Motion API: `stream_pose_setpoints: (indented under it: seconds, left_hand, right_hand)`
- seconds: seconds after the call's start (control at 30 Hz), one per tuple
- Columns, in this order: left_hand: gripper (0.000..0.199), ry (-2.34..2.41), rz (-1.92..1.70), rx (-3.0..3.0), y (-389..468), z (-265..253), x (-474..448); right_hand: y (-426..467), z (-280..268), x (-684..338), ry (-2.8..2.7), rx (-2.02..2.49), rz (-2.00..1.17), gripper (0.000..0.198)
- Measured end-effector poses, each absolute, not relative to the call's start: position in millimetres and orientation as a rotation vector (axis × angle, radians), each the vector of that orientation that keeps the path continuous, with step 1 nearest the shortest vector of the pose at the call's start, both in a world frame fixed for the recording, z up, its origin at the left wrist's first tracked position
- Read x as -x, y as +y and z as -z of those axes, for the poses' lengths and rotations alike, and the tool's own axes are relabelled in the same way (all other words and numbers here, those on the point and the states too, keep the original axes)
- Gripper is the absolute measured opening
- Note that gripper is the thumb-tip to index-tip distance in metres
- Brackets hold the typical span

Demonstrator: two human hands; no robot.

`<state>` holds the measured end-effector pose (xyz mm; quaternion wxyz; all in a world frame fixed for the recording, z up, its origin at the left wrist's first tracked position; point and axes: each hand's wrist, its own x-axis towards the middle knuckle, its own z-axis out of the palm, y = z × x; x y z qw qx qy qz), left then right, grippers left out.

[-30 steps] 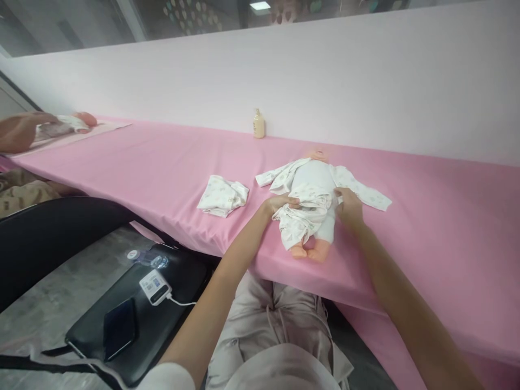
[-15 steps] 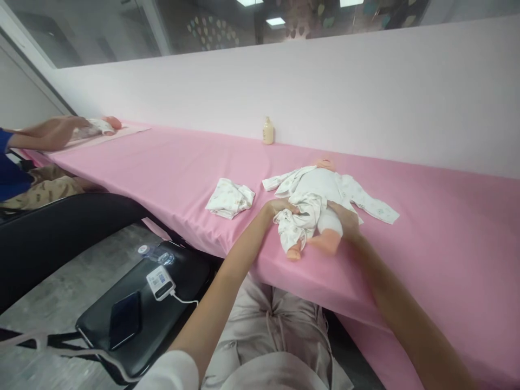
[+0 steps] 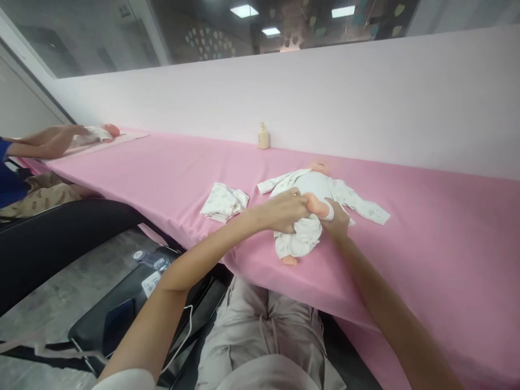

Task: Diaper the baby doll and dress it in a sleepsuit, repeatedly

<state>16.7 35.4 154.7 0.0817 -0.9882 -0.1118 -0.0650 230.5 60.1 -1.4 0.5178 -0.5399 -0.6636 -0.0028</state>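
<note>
A baby doll [image 3: 319, 184] lies on its back on the pink-covered table, its head toward the wall. It wears an open white printed jacket [image 3: 359, 203] with spread sleeves. White printed baby trousers [image 3: 303, 238] are bunched around one leg, whose foot [image 3: 289, 260] pokes out toward me. The other foot [image 3: 317, 206] is raised between my hands. My left hand [image 3: 284, 211] is closed at that foot, just above the bunched trousers; its fingertips are partly hidden. My right hand [image 3: 338, 221] grips the raised leg near the ankle, where white cloth shows.
Folded white printed clothing [image 3: 225, 202] lies left of the doll. A pump bottle [image 3: 263, 136] stands by the wall. At far left, a co-worker's arms [image 3: 49, 142] reach over another doll [image 3: 109, 130]. A black chair [image 3: 101, 292] beside me carries a phone, a plastic bottle and a cabled white device.
The doll's free leg has been bent up from the table, its foot now between my hands. My left hand has moved right and over the trousers to that foot.
</note>
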Motion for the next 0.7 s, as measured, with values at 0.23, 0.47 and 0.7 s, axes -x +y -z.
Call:
stream_pose_setpoints:
  seconds: [0.23,0.47,0.7]
  left_hand:
    - [0.027,-0.521,0.262,3.294,65,-181,-10]
    - [0.045,-0.662,0.111,4.125,120,-158,-17]
    - [0.035,-0.991,0.658,3.841,127,-113,-23]
  right_hand:
    - [66,9,-235,-1.72,1.177,0.259,0.044]
    - [65,8,-239,-1.714,1.207,0.239,0.031]
    - [64,11,-236,-1.562,1.1,0.098,0.036]
